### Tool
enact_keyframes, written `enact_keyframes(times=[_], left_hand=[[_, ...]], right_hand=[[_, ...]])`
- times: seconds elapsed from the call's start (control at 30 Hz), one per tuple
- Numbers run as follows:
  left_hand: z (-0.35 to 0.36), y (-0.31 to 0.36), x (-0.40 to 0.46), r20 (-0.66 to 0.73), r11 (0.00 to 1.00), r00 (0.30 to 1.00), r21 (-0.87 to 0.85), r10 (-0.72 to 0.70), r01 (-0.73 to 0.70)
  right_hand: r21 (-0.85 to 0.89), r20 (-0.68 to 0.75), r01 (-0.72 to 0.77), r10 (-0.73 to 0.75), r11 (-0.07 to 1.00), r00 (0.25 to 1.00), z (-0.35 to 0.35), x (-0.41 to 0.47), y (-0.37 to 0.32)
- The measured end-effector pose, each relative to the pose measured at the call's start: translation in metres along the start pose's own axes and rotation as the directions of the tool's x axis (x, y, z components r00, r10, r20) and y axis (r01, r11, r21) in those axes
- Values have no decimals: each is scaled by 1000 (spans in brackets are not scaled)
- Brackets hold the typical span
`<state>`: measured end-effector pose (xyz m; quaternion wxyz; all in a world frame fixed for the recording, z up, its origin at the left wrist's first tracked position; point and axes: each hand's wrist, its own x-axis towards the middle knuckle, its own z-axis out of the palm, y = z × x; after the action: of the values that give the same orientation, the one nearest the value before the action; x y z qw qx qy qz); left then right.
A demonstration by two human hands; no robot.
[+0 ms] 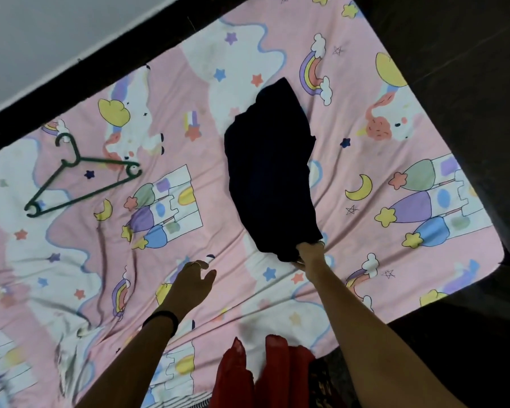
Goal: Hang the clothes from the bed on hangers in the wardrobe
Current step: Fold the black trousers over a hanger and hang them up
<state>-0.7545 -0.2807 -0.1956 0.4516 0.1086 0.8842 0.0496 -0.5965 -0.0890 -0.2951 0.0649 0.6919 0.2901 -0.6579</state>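
A dark navy garment (270, 172) stretches across the middle of the bed (351, 160), which is covered with a pink sheet printed with unicorns and rainbows. My right hand (309, 254) grips the garment's near end, fingers curled round the cloth. My left hand (193, 282) hovers over the sheet to the left of it, fingers loosely spread and holding nothing. A green plastic hanger (80, 175) lies flat on the sheet at the far left, apart from both hands.
Red cloth (262, 375) hangs at the bottom centre, close to my body. A dark bed frame (80, 75) runs along the far side below a pale wall. Dark floor (468, 69) borders the bed on the right.
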Motion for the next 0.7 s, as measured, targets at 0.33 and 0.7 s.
enact_keyframes(times=[0.33, 0.7], left_hand=[[6, 22, -5, 65, 994, 998, -112, -6, 13], [-4, 23, -38, 107, 987, 988, -127, 109, -95]], right_hand=[[350, 389, -137, -11, 927, 921, 50, -33, -37], [283, 112, 192, -231, 940, 966, 11, -127, -95]])
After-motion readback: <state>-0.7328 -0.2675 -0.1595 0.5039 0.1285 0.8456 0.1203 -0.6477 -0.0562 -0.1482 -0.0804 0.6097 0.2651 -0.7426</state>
